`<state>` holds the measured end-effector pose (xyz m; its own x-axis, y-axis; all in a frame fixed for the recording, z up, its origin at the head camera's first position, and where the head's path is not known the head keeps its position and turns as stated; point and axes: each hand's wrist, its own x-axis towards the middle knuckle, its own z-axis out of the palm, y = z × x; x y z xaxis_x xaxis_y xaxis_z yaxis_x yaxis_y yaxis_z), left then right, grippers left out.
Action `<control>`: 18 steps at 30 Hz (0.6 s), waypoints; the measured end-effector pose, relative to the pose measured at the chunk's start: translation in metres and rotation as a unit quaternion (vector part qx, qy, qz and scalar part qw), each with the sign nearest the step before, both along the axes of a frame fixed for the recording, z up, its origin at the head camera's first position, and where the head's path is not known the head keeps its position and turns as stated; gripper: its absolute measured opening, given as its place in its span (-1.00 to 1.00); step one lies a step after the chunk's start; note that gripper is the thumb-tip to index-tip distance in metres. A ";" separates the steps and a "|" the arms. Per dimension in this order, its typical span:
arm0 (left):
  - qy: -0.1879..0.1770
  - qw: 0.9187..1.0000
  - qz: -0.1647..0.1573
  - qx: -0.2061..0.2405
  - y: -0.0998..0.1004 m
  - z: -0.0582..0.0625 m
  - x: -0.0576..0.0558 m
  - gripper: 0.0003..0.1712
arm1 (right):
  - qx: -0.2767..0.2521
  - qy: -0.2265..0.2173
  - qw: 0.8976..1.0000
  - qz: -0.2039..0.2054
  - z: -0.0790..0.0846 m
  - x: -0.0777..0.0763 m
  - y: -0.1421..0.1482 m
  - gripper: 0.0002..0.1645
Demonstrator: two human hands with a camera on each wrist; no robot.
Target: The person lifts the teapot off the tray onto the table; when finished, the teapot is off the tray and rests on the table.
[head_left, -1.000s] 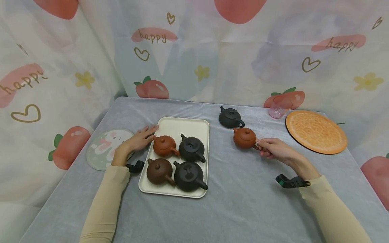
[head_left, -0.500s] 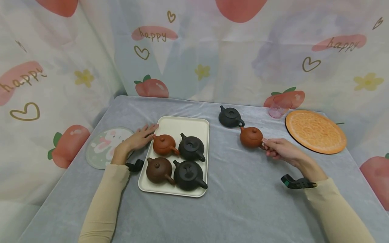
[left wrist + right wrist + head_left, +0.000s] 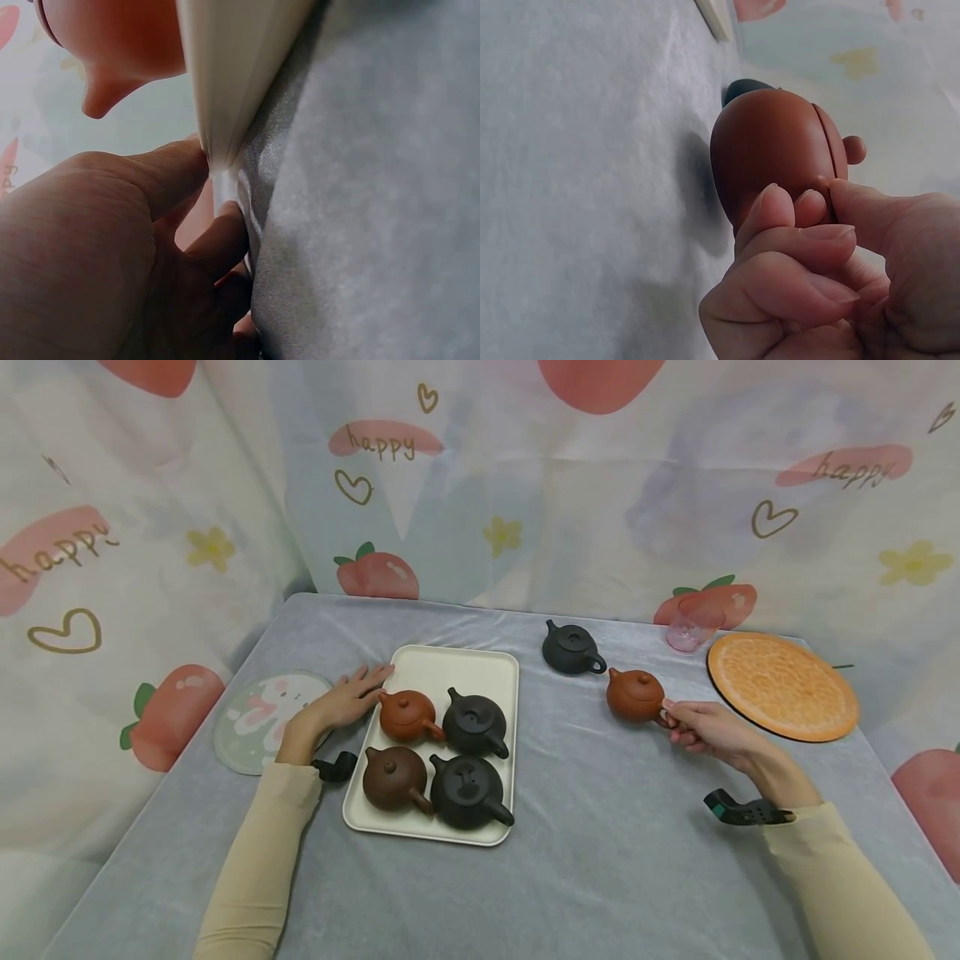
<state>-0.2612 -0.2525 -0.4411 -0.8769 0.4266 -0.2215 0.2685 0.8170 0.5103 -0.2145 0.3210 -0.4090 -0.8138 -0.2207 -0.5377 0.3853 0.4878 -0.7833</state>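
My right hand (image 3: pixel 708 732) pinches the handle of an orange-brown clay teapot (image 3: pixel 634 696), its spout pointing away to the left. In the right wrist view this teapot (image 3: pixel 772 154) is close over the cloth, with its shadow beside it. My left hand (image 3: pixel 341 703) lies at the left rim of a cream tray (image 3: pixel 453 664), fingers extended and thumb against the edge. On the tray sit an orange-brown teapot (image 3: pixel 406 716), a dark brown teapot (image 3: pixel 393 778) and two black teapots, one upper (image 3: pixel 474 724) and one lower (image 3: pixel 467 791). Another black teapot (image 3: pixel 572 650) stands behind the held one.
A round orange mat (image 3: pixel 782 685) lies at the right, with a pink clear cup (image 3: pixel 690 631) beside it. Under the left forearm's side is a round rabbit-patterned mat (image 3: pixel 251 731). Grey cloth covers the table; a printed curtain hangs along the back and left.
My right hand has moved rightward with the orange-brown teapot, away from the black teapot behind it. The left hand and the tray have stayed put.
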 end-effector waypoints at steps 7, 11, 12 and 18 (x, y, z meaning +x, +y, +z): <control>0.001 1.000 0.001 0.006 0.000 0.002 0.002 -0.32 | -0.005 -0.006 1.000 -0.017 0.004 -0.002 0.003 -0.48; 0.000 1.000 0.002 0.005 0.000 0.002 0.002 -0.32 | -0.012 -0.008 1.000 -0.022 0.005 -0.004 0.005 -0.49; 0.000 1.000 0.002 0.005 0.000 0.002 0.001 -0.32 | -0.014 -0.008 1.000 -0.024 0.005 -0.005 0.005 -0.50; 0.000 1.000 0.004 0.002 0.001 0.002 0.001 -0.33 | -0.004 -0.003 1.000 -0.021 0.001 -0.012 0.008 -0.45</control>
<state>-0.2597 -0.2518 -0.4387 -0.8800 0.4208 -0.2203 0.2618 0.8167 0.5142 -0.2266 0.3291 -0.4079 -0.8195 -0.1897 -0.5407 0.4101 0.4648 -0.7847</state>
